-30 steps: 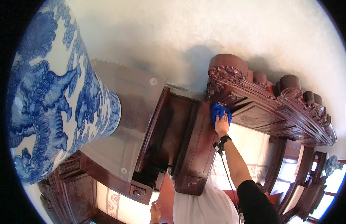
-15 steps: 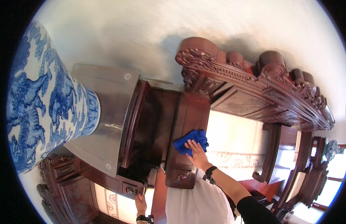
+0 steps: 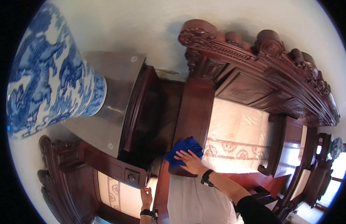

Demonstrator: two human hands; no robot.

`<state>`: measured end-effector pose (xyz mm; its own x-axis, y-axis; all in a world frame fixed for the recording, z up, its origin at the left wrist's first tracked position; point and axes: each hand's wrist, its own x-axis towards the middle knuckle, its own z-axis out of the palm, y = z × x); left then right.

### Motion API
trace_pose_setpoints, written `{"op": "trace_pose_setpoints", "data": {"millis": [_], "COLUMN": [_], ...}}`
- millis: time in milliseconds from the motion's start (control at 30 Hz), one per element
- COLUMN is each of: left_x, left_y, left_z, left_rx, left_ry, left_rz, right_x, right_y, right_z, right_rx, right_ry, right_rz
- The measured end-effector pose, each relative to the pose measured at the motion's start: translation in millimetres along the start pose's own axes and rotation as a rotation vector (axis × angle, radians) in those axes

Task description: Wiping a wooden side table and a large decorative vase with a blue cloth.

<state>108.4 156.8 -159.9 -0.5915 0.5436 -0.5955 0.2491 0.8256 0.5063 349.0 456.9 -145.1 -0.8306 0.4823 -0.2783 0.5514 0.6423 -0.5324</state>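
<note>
Right hand (image 3: 190, 163): lay spread, lower centre, seemingly pressing the blue cloth (image 3: 191, 144) down.
Left hand (image 3: 146, 198): I couldn't tell its grip.

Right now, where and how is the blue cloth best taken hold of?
Probably take the blue cloth by its upper edge, coming from the picture's top. That edge shows uncovered and folded, while the right hand lies spread over the lower right part, on the dark wooden armrest. A light pinch grip should suit such folds.
</note>
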Motion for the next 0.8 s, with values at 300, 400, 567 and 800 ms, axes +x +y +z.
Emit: {"op": "trace_pose_setpoints", "data": {"millis": [300,400,567,800], "left_x": [-84.2,-101.1,-102.0,-61.5], "left_y": [-9.4,-32.5,-42.4,-8.2], "left_z": [-34.0,-26.0,-13.0,-23.3], "left_rx": [-0.17,-0.233,-0.347,-0.214], "left_ry": [0.152,0.159,0.116,-0.03], "left_rz": [-0.126,-0.195,-0.191,-0.076], "right_x": [83.9,81.4,19.5,-69.1], "right_y": [69.8,69.8,39.1,-24.3], "right_z": [-59.0,-63.1,-25.1,15.3], "right_rx": [-0.09,0.057,0.088,0.462], "right_ry": [0.316,0.367,0.389,0.305], "right_rz": [0.196,0.259,0.246,0.366]}}
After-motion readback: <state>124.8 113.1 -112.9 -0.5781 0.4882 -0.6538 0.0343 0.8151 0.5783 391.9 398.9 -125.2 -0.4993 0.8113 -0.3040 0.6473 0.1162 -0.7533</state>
